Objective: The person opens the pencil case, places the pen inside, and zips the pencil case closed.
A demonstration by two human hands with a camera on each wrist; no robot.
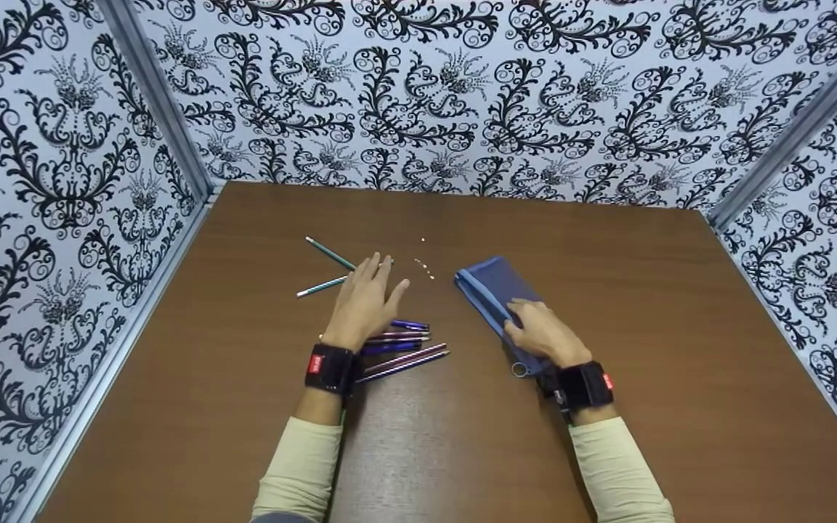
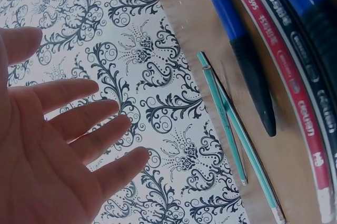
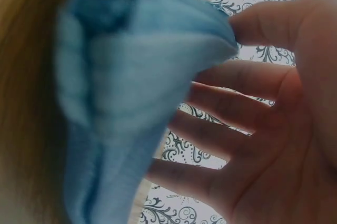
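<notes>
My left hand (image 1: 366, 301) is spread, palm down, over the left middle of the table and holds nothing. Beneath and beside it lie two green pencils (image 2: 226, 124), close together at one end. Nearer me is a loose group: blue pens (image 2: 226, 19), a red pencil (image 2: 276, 61) and dark pencils (image 1: 418, 362), partly hidden by the hand and wrist. To the right, my right hand (image 1: 546, 334) pinches the edge of a blue zippered pencil case (image 1: 498, 280) between thumb and fingers. The right wrist view shows its fabric (image 3: 137, 77) bunched and blurred; its contents cannot be seen.
Small pale specks (image 1: 426, 269) dot the wooden table (image 1: 607, 269) between the hands. Patterned panels (image 1: 426, 94) enclose the back and both sides, with metal posts (image 1: 164, 94) at the corners. A ring (image 1: 519, 370) hangs at the case's near end.
</notes>
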